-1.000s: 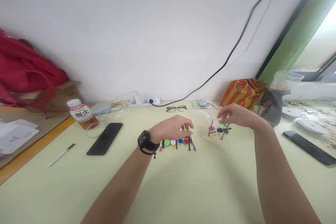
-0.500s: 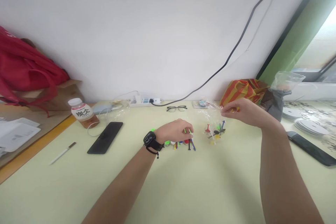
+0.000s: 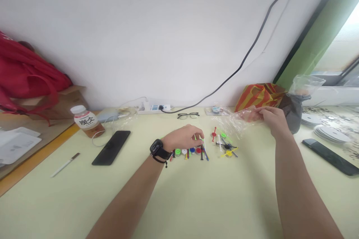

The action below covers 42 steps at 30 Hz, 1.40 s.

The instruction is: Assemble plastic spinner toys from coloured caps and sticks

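Note:
My left hand (image 3: 186, 137), with a black watch (image 3: 160, 150) on its wrist, hovers low over a row of small coloured plastic pieces. Its fingers are curled, and thin sticks show by the fingertips; whether they are gripped is hidden. In that row are a green disc (image 3: 177, 152), a blue disc (image 3: 192, 150) and a red disc (image 3: 199, 151). My right hand (image 3: 275, 118) pinches a clear plastic bag (image 3: 234, 121), stretched out toward the left. In front of the bag lie loose arrow-shaped spinners, among them a red spinner (image 3: 214, 134) and a yellow spinner (image 3: 229, 153).
Eyeglasses (image 3: 188, 115) and a power strip (image 3: 154, 109) lie by the wall. To the left are a black phone (image 3: 111, 148), a bottle (image 3: 87, 121) and a white pen (image 3: 65, 165). Another dark phone (image 3: 329, 156) and white discs (image 3: 332, 134) are at right.
My right hand has drawn the bag back to the right, away from the spinners. They now lie spread on the table, uncovered. My left hand has barely moved.

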Tool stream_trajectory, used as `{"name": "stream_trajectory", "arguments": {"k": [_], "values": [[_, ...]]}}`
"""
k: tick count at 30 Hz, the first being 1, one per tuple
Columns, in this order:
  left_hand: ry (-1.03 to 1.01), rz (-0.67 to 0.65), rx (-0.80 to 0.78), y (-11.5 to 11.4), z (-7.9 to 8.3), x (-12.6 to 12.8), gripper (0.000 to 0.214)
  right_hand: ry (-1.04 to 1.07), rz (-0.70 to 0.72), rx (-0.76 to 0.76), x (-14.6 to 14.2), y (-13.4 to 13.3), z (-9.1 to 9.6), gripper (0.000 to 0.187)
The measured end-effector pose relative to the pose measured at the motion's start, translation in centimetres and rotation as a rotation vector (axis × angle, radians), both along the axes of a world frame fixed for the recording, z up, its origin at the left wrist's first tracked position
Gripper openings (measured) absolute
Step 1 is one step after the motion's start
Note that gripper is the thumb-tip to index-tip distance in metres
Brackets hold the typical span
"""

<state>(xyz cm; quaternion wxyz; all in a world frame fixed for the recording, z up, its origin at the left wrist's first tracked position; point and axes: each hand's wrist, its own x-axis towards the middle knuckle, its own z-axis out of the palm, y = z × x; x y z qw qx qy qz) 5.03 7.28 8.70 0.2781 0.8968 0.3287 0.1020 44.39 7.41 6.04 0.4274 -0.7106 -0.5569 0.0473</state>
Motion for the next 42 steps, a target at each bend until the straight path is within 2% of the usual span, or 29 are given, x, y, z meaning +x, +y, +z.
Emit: {"name": "stream_trajectory", "arguments": {"k": [3,6,8,10,13,15,18,20,25,28,31,34,37,40,42], "values": [[-0.015,0.008,0.009,0.2,-0.3,-0.1,0.028,0.060,0.035,-0.004,-0.5,0.7,-0.9,0.050],[-0.021,0.019,0.009,0.4,-0.5,-0.1,0.029,-0.010,0.035,0.037,-1.5,1.0,-0.1,0.054],[-0.028,0.021,0.015,0.3,-0.6,-0.1,0.029,-0.065,0.132,0.004,-2.7,0.8,0.6,0.044],[-0.036,0.023,0.032,0.2,-0.7,0.0,0.029,-0.074,0.297,-0.067,-4.6,0.3,0.6,0.035],[-0.057,0.039,0.077,0.1,-1.2,0.8,0.031,-0.080,0.499,-0.107,-8.3,-1.2,-1.6,0.029],[-0.075,0.070,0.102,0.2,-1.8,2.0,0.034,-0.130,0.564,-0.118,-10.5,-2.5,-3.8,0.024],[-0.108,0.183,0.103,1.0,-2.8,4.8,0.034,-0.229,0.580,-0.163,-12.1,-4.3,-6.3,0.014],[-0.071,0.238,0.091,1.7,-3.5,7.1,0.032,-0.254,0.577,-0.195,-12.0,-5.2,-6.8,0.011],[-0.011,0.323,0.070,2.5,-5.5,11.5,0.019,-0.224,0.672,-0.328,-8.9,-7.5,-5.8,0.010],[-0.015,0.342,0.065,2.0,-6.4,12.3,0.009,-0.208,0.652,-0.398,-6.6,-9.0,-4.7,0.012],[-0.053,0.354,0.067,1.4,-6.5,12.1,0.006,-0.163,0.605,-0.387,-5.7,-9.3,-3.2,0.014],[-0.110,0.381,0.077,0.6,-6.1,11.4,0.008,-0.095,0.571,-0.312,-7.1,-8.4,-1.7,0.018],[-0.310,0.434,0.042,-0.5,-5.9,10.7,0.019,0.091,0.644,-0.272,-10.3,-7.0,-1.2,0.026],[-0.590,0.454,-0.126,-1.5,-6.4,10.0,0.032,0.331,0.707,-0.195,-13.0,-6.3,-1.8,0.034],[-0.695,0.423,-0.266,-1.8,-6.7,9.5,0.039,0.431,0.699,-0.157,-14.0,-6.1,-2.5,0.038]]}}
